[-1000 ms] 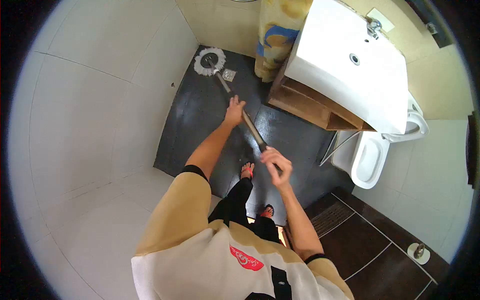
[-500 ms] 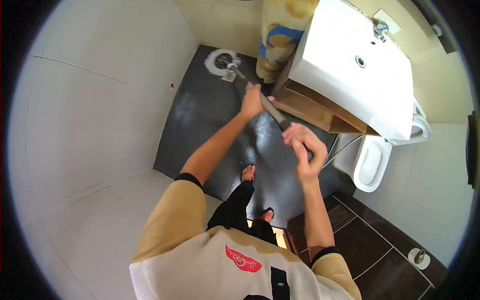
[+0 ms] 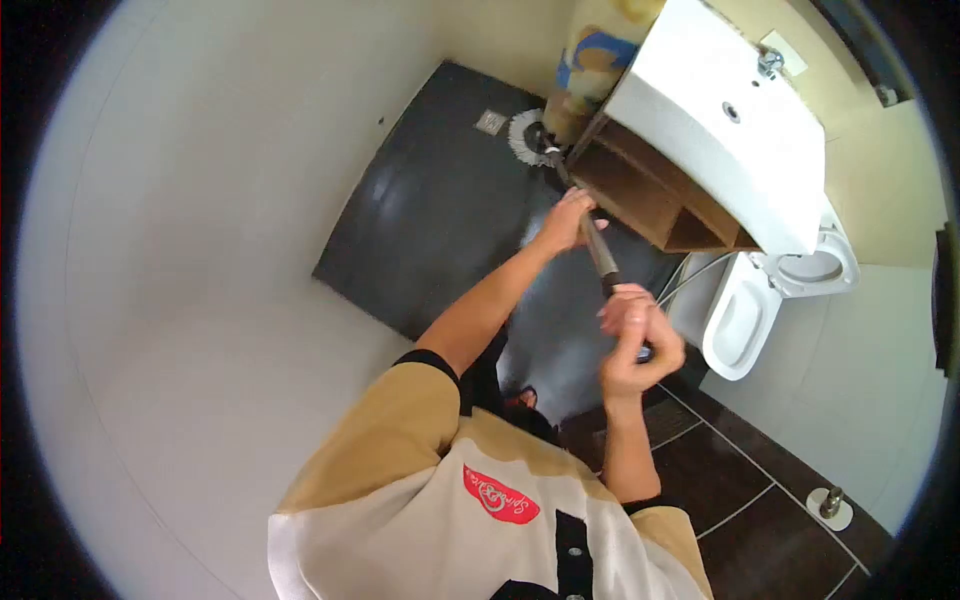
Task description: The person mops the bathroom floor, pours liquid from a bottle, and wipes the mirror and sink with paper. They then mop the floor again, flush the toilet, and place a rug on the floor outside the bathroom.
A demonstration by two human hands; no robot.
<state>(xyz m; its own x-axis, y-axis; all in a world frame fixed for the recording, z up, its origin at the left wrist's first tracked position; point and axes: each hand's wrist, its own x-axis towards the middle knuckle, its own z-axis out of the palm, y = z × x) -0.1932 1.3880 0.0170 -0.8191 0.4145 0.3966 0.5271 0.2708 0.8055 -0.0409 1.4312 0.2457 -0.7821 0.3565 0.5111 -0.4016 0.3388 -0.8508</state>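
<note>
Head view: mop [image 3: 601,254] swung from the drain [image 3: 491,122] across to the curtain [image 3: 598,52]

Largest first, the pale wall [image 3: 210,260] fills one side of the room, and the dark floor [image 3: 430,200] runs from its foot to the sink side. A shine lies on that floor, though I can't tell whether it is wet. Across from the wall stand the white sink [image 3: 690,105], with its wooden cabinet [image 3: 630,195] underneath, and beyond them a toilet [image 3: 743,318].

The mop slants down over the floor beside the cabinet. A second ago its head was in the far corner, on the wall side of the drain; half a second later it was at the drain's edge. Now the white mop head [image 3: 525,140] has passed the drain and lies at the foot of the curtain, near the cabinet's corner. Whether strands touch the cloth I can't make out. To my eye, the sweep has crossed the far end of the floor, and the work now sits along the cabinet side, where the space is tighter.

Both hands went across with it. The left hand [image 3: 568,222] is wrapped round the shaft lower down; the right hand [image 3: 640,342], slightly blurred, has its grip closed round the upper end.
</note>
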